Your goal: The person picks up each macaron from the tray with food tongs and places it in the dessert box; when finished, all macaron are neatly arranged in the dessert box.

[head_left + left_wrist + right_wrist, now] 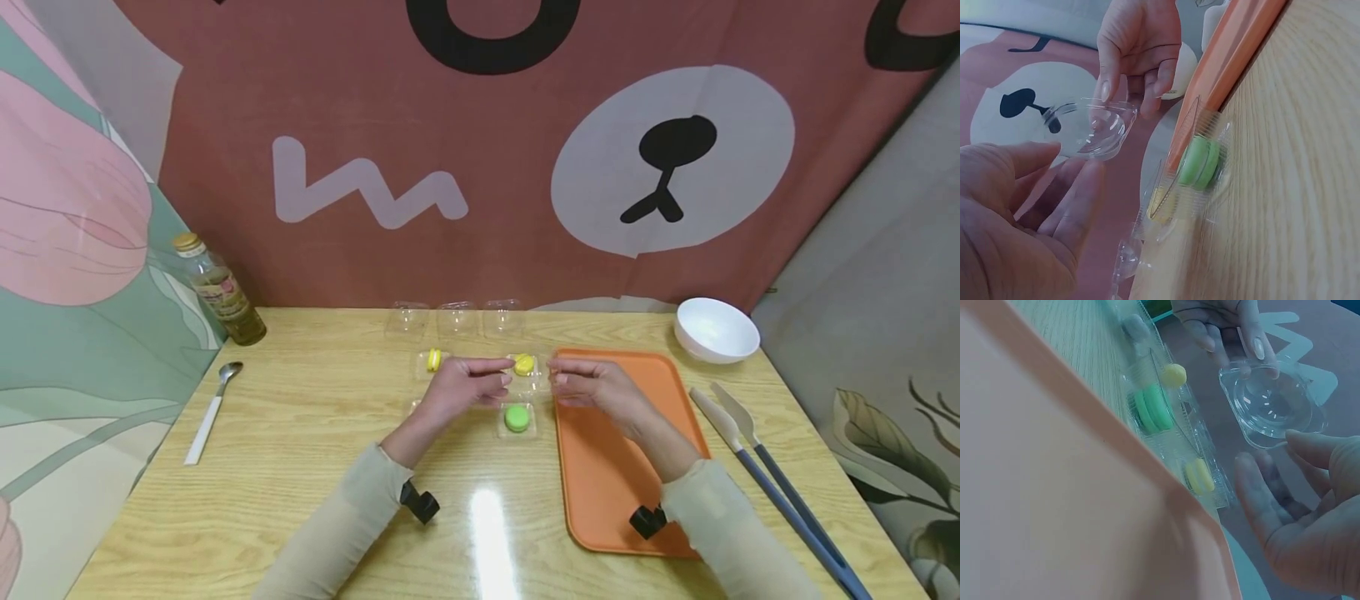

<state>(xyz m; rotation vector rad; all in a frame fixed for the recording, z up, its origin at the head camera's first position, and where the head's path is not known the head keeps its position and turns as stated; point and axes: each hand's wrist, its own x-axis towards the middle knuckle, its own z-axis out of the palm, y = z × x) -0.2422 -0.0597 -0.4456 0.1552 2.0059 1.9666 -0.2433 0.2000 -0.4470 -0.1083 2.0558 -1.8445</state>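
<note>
Both hands hold a clear plastic domed lid (1272, 403) between them, one at each side. My left hand (461, 387) pinches its left edge between thumb and fingers. At the opposite edge, my right hand (603, 396) pinches it with thumb and fingertips. Just below and behind the hands, a yellow macaron (523, 365) sits in a clear tray. Nearer me, a green macaron (517, 418) rests in another clear compartment. A second yellow macaron (434, 360) lies to the left, beyond my left hand. A pale macaron (1136, 328) shows in the right wrist view; my left wrist mostly hides its spot from the head view.
Clear plastic cups (457, 318) stand in a row at the back. An orange tray (626, 500) lies under my right arm. Beyond are a white bowl (716, 332) and two blue-handled spreaders (787, 492). On the left are a bottle (228, 296) and a spoon (206, 425).
</note>
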